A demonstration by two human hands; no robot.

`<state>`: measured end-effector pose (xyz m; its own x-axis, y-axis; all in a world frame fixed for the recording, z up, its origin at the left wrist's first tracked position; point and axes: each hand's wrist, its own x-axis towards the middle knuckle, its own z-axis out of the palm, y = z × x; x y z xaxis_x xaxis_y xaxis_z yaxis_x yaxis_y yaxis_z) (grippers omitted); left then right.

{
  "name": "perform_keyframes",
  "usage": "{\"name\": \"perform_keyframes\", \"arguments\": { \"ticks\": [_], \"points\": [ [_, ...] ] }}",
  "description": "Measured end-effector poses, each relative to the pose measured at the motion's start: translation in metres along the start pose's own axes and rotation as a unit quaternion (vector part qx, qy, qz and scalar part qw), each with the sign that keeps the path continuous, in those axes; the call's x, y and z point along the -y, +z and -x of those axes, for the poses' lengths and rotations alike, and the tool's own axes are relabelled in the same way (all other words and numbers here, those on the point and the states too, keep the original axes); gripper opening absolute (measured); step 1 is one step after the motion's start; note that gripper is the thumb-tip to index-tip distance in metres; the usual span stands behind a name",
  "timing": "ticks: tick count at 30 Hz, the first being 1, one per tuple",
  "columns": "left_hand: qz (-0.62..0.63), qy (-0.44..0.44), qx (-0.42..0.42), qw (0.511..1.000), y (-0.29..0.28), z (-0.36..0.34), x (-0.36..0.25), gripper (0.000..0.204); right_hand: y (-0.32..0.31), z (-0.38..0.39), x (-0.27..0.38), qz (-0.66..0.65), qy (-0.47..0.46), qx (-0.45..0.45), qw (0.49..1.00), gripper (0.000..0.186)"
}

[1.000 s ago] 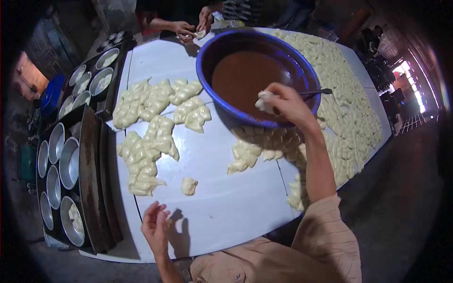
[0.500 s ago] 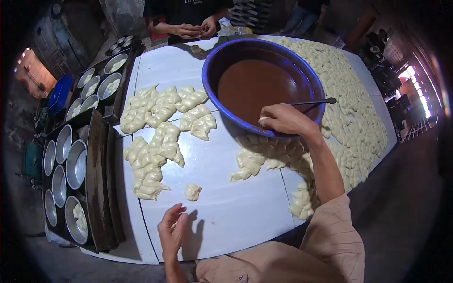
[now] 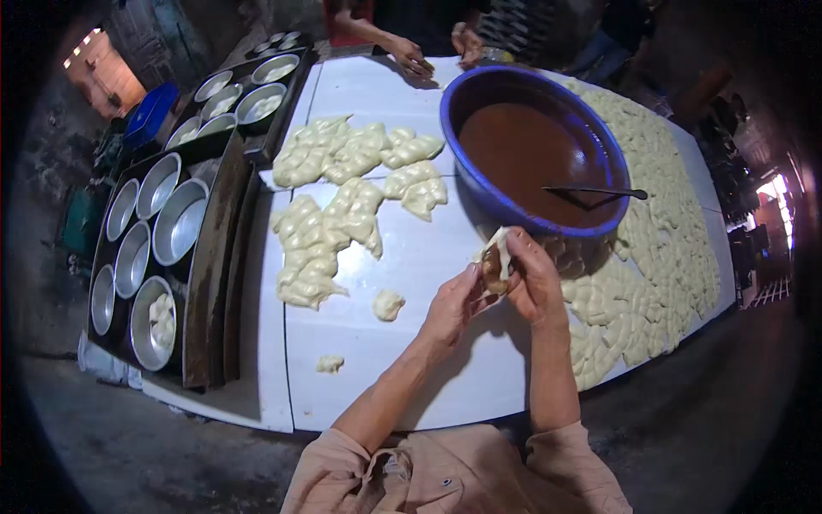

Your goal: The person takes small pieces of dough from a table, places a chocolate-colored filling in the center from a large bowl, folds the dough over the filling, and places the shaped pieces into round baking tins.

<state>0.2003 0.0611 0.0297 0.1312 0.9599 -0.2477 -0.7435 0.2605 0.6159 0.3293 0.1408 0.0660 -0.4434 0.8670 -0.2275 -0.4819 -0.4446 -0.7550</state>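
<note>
My left hand and my right hand meet just below the blue basin, holding between them a pale dough piece smeared with brown filling. The basin holds a brown, thick-looking mixture, with a dark-handled utensil across its right part. Irregular patches of pale dough pieces lie on the white table left of my hands, with two small loose lumps nearer me. A dense spread of dough pieces covers the table's right side.
Black trays of round metal tins, some containing dough, stand along the left edge, with a blue container behind. Across the table a person's hands are near the far edge. Another person stands behind at the right.
My right hand has come out from over the basin to meet my left hand, which moved up and right; brown filling now shows on the held dough. The other person's hands have separated.
</note>
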Motion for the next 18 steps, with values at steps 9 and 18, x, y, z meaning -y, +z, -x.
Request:
{"name": "perform_keyframes", "arguments": {
  "ticks": [9, 18],
  "points": [
    [-0.027, 0.056, -0.171, 0.983, -0.060, 0.042, 0.002, 0.027, 0.011, 0.040, -0.055, 0.167, 0.045, 0.008, 0.985, 0.030],
    [-0.211, 0.087, -0.219, 0.949, -0.059, 0.063, -0.010, 0.037, 0.025, 0.048, -0.114, 0.553, -0.242, -0.018, 0.797, 0.038]
  ]
}}
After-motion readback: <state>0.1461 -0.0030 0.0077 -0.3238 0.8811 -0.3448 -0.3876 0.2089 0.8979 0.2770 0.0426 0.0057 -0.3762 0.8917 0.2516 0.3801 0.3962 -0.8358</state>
